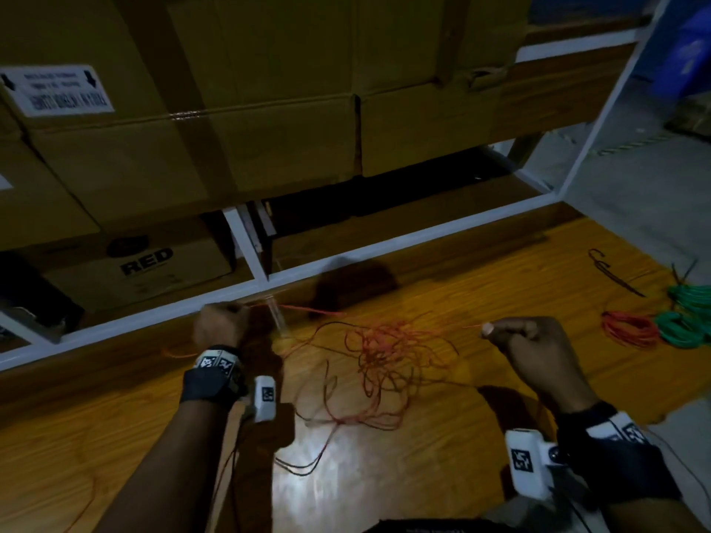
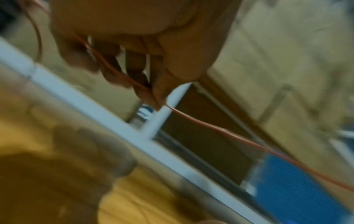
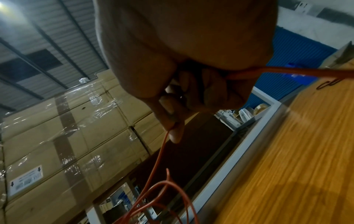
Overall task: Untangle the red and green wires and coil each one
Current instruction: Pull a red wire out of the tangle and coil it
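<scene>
A loose tangle of red wire [image 1: 388, 363] lies on the wooden table [image 1: 442, 475] between my hands. My left hand [image 1: 221, 325] is curled near the table's far edge and pinches a strand of the red wire [image 2: 210, 127] between thumb and fingers. My right hand [image 1: 515, 336] is raised at the right and pinches another part of the red wire [image 3: 159, 159], which hangs down to the tangle. At the far right lie a coiled red wire [image 1: 629, 328] and coiled green wires [image 1: 685, 317].
Taped cardboard boxes [image 1: 231, 109] fill a white-framed shelf [image 1: 346, 259] just beyond the table's far edge. Thin dark wire pieces [image 1: 611, 271] lie at the back right of the table. A lower grey surface [image 1: 635, 178] shows to the right.
</scene>
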